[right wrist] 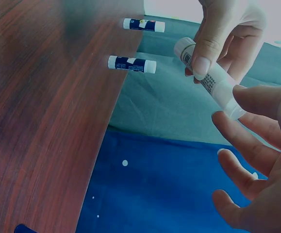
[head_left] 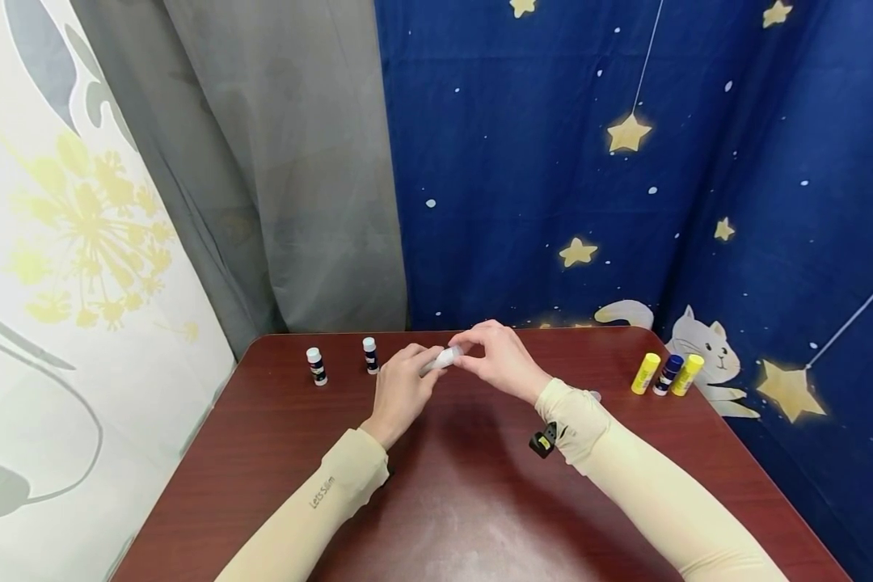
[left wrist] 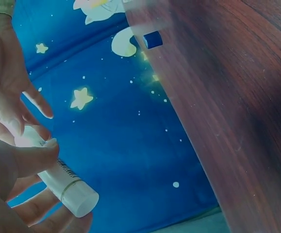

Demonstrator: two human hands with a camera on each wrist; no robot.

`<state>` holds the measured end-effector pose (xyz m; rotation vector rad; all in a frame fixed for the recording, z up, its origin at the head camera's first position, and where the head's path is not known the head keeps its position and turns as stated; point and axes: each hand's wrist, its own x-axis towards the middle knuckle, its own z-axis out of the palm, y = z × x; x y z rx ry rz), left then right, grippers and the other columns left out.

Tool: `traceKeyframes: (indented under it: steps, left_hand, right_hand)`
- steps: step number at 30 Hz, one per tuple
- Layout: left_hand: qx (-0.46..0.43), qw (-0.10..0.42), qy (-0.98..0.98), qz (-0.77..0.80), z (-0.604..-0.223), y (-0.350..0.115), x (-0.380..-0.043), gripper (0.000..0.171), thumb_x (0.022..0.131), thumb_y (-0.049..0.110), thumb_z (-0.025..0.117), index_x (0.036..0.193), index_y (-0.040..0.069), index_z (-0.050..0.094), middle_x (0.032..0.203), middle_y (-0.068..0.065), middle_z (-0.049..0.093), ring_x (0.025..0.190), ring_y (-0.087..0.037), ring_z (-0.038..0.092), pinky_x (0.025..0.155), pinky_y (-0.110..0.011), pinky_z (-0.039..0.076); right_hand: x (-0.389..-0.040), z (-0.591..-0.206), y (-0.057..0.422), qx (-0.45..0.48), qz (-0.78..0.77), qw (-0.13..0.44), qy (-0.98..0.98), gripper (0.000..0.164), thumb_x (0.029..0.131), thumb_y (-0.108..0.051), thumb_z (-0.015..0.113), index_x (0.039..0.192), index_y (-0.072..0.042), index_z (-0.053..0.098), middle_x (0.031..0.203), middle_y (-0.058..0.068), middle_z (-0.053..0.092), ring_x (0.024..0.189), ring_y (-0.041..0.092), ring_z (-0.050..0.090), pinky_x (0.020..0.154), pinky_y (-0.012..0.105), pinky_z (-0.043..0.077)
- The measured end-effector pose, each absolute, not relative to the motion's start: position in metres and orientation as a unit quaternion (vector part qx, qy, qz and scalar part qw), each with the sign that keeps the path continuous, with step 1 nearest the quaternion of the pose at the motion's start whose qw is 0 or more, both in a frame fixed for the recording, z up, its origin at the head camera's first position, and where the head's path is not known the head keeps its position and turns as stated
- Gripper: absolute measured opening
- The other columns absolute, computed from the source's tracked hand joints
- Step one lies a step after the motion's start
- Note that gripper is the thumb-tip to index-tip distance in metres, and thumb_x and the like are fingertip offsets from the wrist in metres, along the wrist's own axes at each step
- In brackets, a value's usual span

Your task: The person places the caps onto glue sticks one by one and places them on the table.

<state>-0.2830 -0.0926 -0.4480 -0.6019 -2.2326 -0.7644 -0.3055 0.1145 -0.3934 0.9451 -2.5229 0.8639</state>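
Note:
A white glue stick (head_left: 447, 357) with a printed label is held tilted above the table between my two hands. My left hand (head_left: 406, 382) grips its body, the thumb lying along the label in the left wrist view. At the other end, my right hand (head_left: 500, 360) pinches the tip between thumb and index finger, its other fingers spread apart in the right wrist view. Left of the hands stand two dark-labelled glue sticks with white caps, one farther left (head_left: 317, 367) and one nearer (head_left: 371, 356).
At the table's right, two yellow glue sticks (head_left: 645, 373) (head_left: 688, 375) stand with a dark blue one (head_left: 668, 375) between them. A small dark blue cylinder (left wrist: 153, 40) lies near the table edge. Curtains hang behind the reddish-brown table (head_left: 451, 517).

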Motion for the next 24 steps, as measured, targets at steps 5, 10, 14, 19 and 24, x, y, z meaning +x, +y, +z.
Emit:
traceKeyframes:
  steps: [5, 10, 14, 19, 24]
  left_hand:
    - [-0.238, 0.366, -0.852, -0.288, -0.447, -0.092, -0.283, 0.035, 0.079, 0.014, 0.088, 0.112, 0.017, 0.079, 0.095, 0.001, 0.070, 0.080, -0.018, 0.066, 0.068, -0.037, 0.055]
    - [-0.236, 0.386, -0.850, -0.270, -0.448, -0.092, -0.282, 0.034, 0.076, 0.014, 0.090, 0.109, 0.016, 0.080, 0.092, 0.001, 0.071, 0.076, -0.018, 0.068, 0.065, -0.037, 0.055]
    - [-0.234, 0.395, -0.852, -0.253, -0.450, -0.091, -0.281, 0.033, 0.075, 0.014, 0.090, 0.106, 0.016, 0.080, 0.091, 0.000, 0.071, 0.074, -0.019, 0.069, 0.063, -0.037, 0.055]
    - [-0.230, 0.403, -0.850, -0.247, -0.452, -0.090, -0.282, 0.033, 0.074, 0.011, 0.091, 0.104, 0.015, 0.079, 0.087, -0.001, 0.070, 0.071, -0.021, 0.069, 0.060, -0.039, 0.054]
    - [-0.229, 0.400, -0.851, -0.250, -0.452, -0.088, -0.284, 0.032, 0.075, 0.012, 0.090, 0.105, 0.015, 0.078, 0.089, -0.003, 0.069, 0.072, -0.022, 0.067, 0.061, -0.041, 0.055]
  right_hand:
    - [-0.304, -0.394, 0.112, 0.334, 0.298, 0.165, -0.879, 0.021, 0.089, -0.024, 0.080, 0.109, -0.018, 0.078, 0.088, -0.017, 0.069, 0.099, 0.013, 0.055, 0.088, 0.038, 0.048]
    - [-0.302, -0.396, 0.107, 0.336, 0.293, 0.181, -0.877, 0.018, 0.088, -0.020, 0.081, 0.106, -0.016, 0.078, 0.085, -0.015, 0.069, 0.098, 0.013, 0.055, 0.087, 0.035, 0.048]
    - [-0.302, -0.400, 0.103, 0.333, 0.296, 0.191, -0.875, 0.016, 0.087, -0.017, 0.081, 0.103, -0.016, 0.078, 0.083, -0.012, 0.069, 0.096, 0.017, 0.058, 0.085, 0.035, 0.048]
    - [-0.302, -0.404, 0.101, 0.324, 0.306, 0.192, -0.875, 0.016, 0.087, -0.014, 0.081, 0.102, -0.015, 0.077, 0.080, -0.010, 0.068, 0.094, 0.022, 0.059, 0.085, 0.036, 0.047]
    - [-0.305, -0.408, 0.103, 0.323, 0.312, 0.189, -0.873, 0.016, 0.089, -0.016, 0.079, 0.105, -0.017, 0.075, 0.084, -0.012, 0.068, 0.096, 0.023, 0.059, 0.086, 0.037, 0.047]
